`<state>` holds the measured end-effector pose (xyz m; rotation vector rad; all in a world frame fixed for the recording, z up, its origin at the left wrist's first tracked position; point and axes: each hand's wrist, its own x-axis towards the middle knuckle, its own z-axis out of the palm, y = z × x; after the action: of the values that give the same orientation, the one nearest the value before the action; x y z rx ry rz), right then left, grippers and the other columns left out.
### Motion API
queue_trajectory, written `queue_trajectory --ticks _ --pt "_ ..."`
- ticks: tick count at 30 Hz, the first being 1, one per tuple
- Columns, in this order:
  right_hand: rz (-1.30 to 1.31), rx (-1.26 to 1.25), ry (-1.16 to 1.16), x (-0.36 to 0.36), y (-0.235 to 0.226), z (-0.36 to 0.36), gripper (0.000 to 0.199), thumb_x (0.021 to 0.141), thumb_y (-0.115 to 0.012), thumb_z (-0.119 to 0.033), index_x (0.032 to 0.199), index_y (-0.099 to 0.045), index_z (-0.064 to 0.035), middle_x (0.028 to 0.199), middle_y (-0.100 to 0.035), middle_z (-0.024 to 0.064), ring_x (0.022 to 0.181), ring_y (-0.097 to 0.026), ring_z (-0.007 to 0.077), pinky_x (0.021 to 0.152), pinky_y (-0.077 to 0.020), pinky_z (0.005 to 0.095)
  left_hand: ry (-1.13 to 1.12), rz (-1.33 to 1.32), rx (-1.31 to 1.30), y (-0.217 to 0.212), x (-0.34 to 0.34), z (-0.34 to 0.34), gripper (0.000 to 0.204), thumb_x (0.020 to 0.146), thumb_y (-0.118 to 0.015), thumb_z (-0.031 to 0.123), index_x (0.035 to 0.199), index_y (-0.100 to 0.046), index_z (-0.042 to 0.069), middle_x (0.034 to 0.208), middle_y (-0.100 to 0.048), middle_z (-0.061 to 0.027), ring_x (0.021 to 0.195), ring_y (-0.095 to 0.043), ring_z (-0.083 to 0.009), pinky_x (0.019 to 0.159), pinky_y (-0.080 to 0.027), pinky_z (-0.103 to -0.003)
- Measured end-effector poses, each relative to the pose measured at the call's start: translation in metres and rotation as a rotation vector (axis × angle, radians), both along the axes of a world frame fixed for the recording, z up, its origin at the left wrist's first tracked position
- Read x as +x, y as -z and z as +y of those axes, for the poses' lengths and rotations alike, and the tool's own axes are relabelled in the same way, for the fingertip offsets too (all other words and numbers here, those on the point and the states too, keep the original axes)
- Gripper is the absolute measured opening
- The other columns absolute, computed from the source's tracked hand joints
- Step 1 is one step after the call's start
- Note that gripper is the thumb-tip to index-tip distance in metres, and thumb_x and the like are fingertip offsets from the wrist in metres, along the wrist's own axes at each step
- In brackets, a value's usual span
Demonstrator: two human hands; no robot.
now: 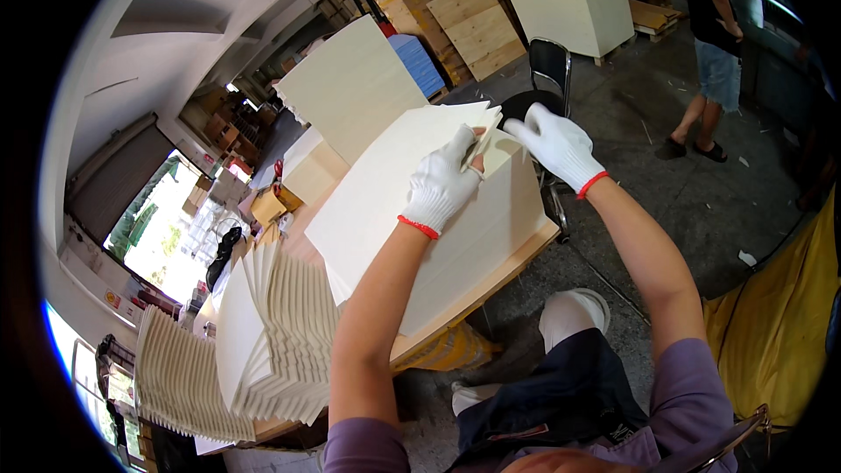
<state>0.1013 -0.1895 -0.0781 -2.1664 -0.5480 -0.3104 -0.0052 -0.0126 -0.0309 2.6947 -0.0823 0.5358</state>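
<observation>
The left hand (441, 182), in a white knit glove with a red cuff, has its grip pinched closed on the corner of the top large cream paper sheet (385, 184), at twelve o'clock on the wooden worktop (517, 254). The right hand (558, 144) pinches that corner too, seemingly peeling it off the cream stack (491, 228); next comes a clean lift of one sheet alone.

Lighting: bright daylight from blown-out open doorway (166, 245) at left; soft shadows; sharp centre; strong fisheye bending, black vignette at rim.

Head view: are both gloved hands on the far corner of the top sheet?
Yes: the left hand and right hand pinch the far corner of the top cream sheet.
</observation>
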Motion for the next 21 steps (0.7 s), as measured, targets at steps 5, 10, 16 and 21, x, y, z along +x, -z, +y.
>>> queue_trajectory --ticks 5,10,16,21 --pt "-0.268 -0.262 -0.166 0.007 0.003 -0.008 0.049 0.093 -0.053 -0.057 0.085 -0.062 -0.0102 0.079 -0.066 0.0114 0.077 -0.066 0.0314 0.064 -0.0486 0.0440 -0.081 0.049 0.210 0.000 0.004 -0.004 0.030 0.091 -0.064 0.026 0.120 -0.066 0.018 0.105 -0.073 -0.0144 0.095 -0.070 -0.0335 0.082 -0.054 -0.042" --pt "-0.647 -0.282 -0.201 0.017 -0.005 -0.005 0.038 0.095 -0.053 -0.048 0.091 -0.065 -0.0126 0.076 -0.062 0.0101 0.077 -0.064 0.0294 0.067 -0.0509 0.0427 -0.133 0.044 0.276 -0.001 0.030 -0.003 0.032 0.091 -0.063 0.033 0.120 -0.068 0.020 0.104 -0.073 -0.0136 0.098 -0.068 -0.0336 0.081 -0.053 -0.043" --pt "0.072 0.255 -0.387 0.003 -0.011 0.009 0.045 0.100 -0.048 -0.046 0.093 -0.061 -0.0027 0.069 -0.052 0.0118 0.064 -0.051 0.0223 0.065 -0.0421 0.0350 -0.008 0.033 0.044 0.012 0.023 0.014 0.034 0.093 -0.064 0.029 0.124 -0.067 0.017 0.104 -0.073 -0.0126 0.095 -0.069 -0.0249 0.081 -0.052 -0.036" --pt "0.058 0.259 -0.254 0.003 -0.001 0.014 0.053 0.099 -0.042 -0.054 0.096 -0.061 -0.0044 0.085 -0.062 0.0193 0.084 -0.059 0.0407 0.074 -0.0432 0.0464 0.057 0.092 -0.253 0.007 0.011 0.008 0.037 0.092 -0.067 0.026 0.124 -0.066 0.010 0.104 -0.072 -0.0117 0.092 -0.066 -0.0183 0.081 -0.051 -0.032"
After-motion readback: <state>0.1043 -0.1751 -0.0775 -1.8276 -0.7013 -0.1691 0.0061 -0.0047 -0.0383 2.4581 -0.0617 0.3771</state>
